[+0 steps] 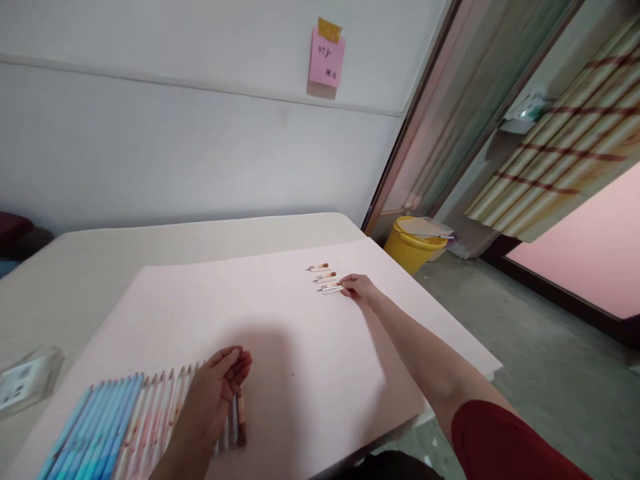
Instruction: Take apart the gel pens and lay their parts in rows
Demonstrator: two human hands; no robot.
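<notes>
My right hand, at the far right part of the white sheet, pinches the near end of a slim white pen with a dark pointed tip. Two similar short pens with brown ends, an upper one and a middle one, lie just beyond it, roughly parallel. My left hand hovers at the lower left, loosely cupped, with nothing visible in it. Beneath and beside it lies a row of pens: several blue ones and several pale pink-and-clear ones. A brown-ended pen closes the row; my hand hides part of it.
The large white sheet covers much of the cream table. A clear plastic box with a label rests at the left edge. Right of the table stands a yellow bin. A pink note is taped to the wall.
</notes>
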